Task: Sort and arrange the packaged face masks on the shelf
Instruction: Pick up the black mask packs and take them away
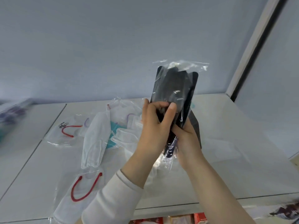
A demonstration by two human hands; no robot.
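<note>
Upright above the white shelf, a bundle of black face masks in clear plastic bags is held by both hands. My left hand grips its lower left side, thumb and fingers curled over the front. My right hand grips it from below and behind. Several packaged white masks lie loose on the shelf to the left: one long white mask, one with red ear loops near the front edge, another with red loops further back, and a teal mask partly covered.
A white back wall rises behind the shelf, and a side panel with a dark edge closes it on the right. Blurred packages sit at the far left. Red boxes show on the level below the shelf's front edge.
</note>
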